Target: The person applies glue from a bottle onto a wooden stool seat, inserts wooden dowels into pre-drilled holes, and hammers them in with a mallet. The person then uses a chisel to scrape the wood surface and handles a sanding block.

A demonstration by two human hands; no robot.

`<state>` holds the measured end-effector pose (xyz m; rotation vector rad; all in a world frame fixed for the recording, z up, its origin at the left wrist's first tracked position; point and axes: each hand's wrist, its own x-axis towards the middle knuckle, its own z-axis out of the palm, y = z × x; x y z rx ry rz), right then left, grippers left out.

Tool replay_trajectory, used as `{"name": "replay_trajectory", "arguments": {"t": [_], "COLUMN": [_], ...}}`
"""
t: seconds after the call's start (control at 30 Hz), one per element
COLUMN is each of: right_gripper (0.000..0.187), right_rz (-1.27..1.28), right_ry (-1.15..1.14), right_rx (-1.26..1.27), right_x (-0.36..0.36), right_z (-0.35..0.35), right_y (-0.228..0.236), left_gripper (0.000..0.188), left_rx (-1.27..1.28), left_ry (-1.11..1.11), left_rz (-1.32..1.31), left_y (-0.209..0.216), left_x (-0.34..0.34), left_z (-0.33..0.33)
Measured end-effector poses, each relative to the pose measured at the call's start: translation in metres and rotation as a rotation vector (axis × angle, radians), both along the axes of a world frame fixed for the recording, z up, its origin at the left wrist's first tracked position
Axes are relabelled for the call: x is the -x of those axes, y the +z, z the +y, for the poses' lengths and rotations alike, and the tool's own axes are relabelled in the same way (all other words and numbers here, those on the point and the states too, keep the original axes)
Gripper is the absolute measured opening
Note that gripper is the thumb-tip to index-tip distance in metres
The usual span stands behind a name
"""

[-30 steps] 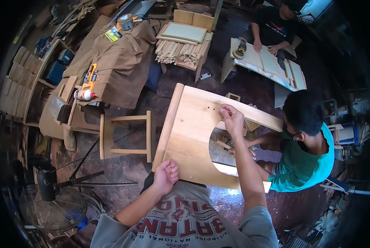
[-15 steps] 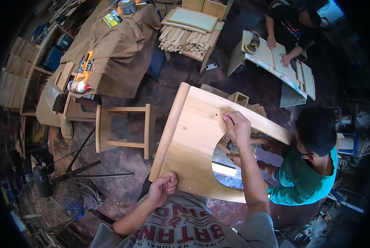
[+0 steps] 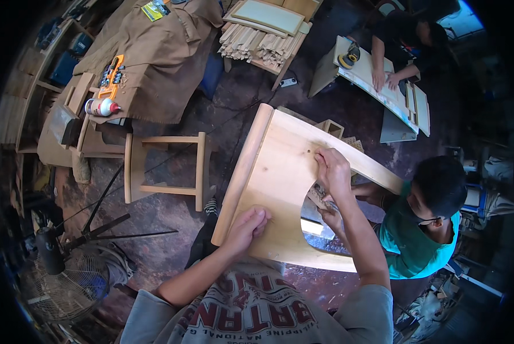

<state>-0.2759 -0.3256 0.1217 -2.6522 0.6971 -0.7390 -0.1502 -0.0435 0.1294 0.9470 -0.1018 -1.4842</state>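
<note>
Left hand (image 3: 247, 229): since the earlier frame, shifting from the lower corner of the panel (image 3: 280, 172) up onto its face, now resting beside the round rail (image 3: 242, 178).
Right hand (image 3: 334, 169): reaching down to the panel just beside the holes (image 3: 309, 151), near the curved edge (image 3: 302, 206).
Fingers: curling inward on both hands; whether either hand is gripping something small, I cannot tell from above.
Panel: lying aslant in front of the wearer's shirt (image 3: 251, 309).
Co-worker (image 3: 420, 241): leaning in on the right, holding one hand (image 3: 330, 218) just past the curved edge.
Stool (image 3: 168, 172): sitting on the floor, left of the rail.
Tipping: the panel could be rocking if the left hand is pressing hard off-centre.
Dropping: anything small slipping from the right fingertips could be falling over the curved edge.
Knocking: a sudden tilt could be catching the co-worker's hand.
</note>
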Motion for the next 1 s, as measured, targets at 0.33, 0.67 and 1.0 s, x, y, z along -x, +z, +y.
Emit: {"name": "replay_trajectory", "arguments": {"t": [0.33,0.67,1.0], "right_gripper": [0.011,0.025,0.019], "right_rz": [-0.061,-0.043,0.057], "right_ry": [-0.107,-0.197,0.072], "right_rx": [-0.033,-0.421,-0.444], "right_x": [-0.005,0.007,-0.012], "right_z": [0.017,0.078,0.097], "right_y": [0.001,0.066,0.068], "left_gripper": [0.035,0.043,0.025], "left_rx": [0.17,0.209,0.239], "left_ry": [-0.054,-0.065,-0.133], "left_rz": [-0.063,0.177,0.271], "left_y": [-0.014,-0.02,-0.03], "left_x": [-0.013,-0.021,-0.022], "left_z": [-0.069,-0.069,-0.071]}}
